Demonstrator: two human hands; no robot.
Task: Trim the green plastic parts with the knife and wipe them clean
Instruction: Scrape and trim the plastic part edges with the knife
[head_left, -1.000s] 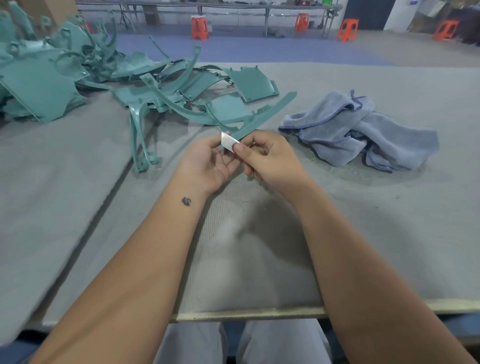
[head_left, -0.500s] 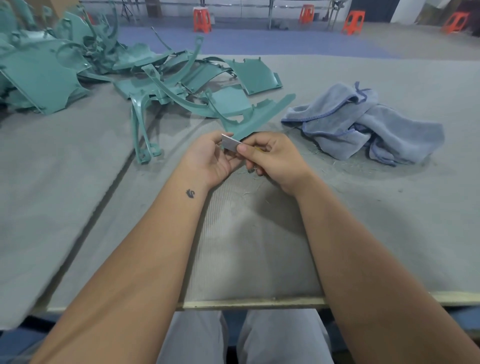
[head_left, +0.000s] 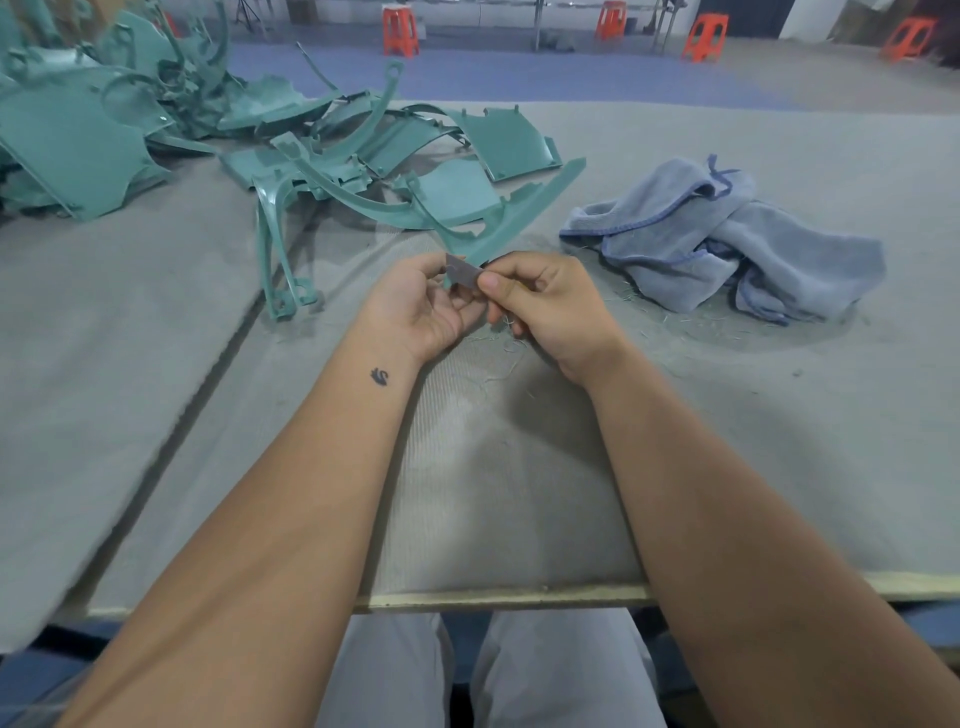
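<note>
head: blade (head_left: 464, 272) btwn both hands' fingers (head_left: 491, 285)

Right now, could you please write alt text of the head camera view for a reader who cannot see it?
A person's left hand and right hand pinch a small grey knife blade together over a grey felt table. Beyond them lies a pile of green plastic parts, with a crumpled blue cloth to the right.

Glossy green plastic parts (head_left: 322, 156), dull grey metal blade (head_left: 464, 273), fluffy blue cloth (head_left: 727, 239), matt grey felt table (head_left: 519, 493)
</note>
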